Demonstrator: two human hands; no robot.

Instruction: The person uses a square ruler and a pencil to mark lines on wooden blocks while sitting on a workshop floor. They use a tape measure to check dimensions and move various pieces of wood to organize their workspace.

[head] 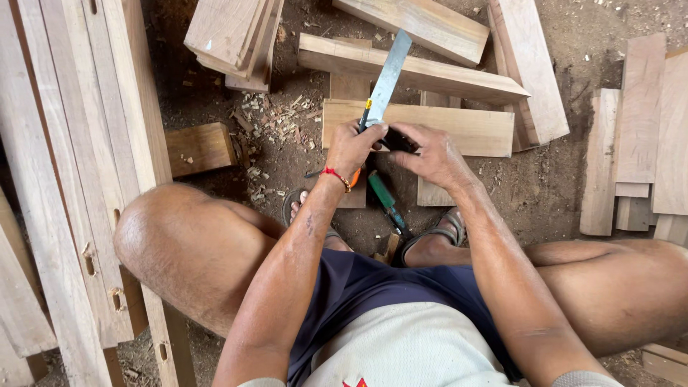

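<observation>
A person sits low over a dirt floor (545, 186), knees spread, both hands raised together between them. The left hand (351, 147) is clenched round the near end of a flat metal blade (388, 77), gripping it where a small yellow and dark mark shows at the base. The blade is a long, narrow strip of grey-blue steel with straight edges and a squared far end; it slants up and away to the right from the hands, over the boards beyond. The right hand (430, 154) is closed on a small dark object (398, 141) pressed against the blade's near end, touching the left hand; what the object is cannot be told. A red thread bracelet (335, 174) circles the left wrist.

On the floor just near the hands lies a green-handled tool (385, 197), between the sandalled feet. Pale planks (419, 127) lie crosswise on the floor beyond the hands, more stacked far and right. A short wood block (199, 147) sits to the left, with wood chips (276, 118) scattered between it and the planks. Long mortised rails (93, 172) run along the left side.
</observation>
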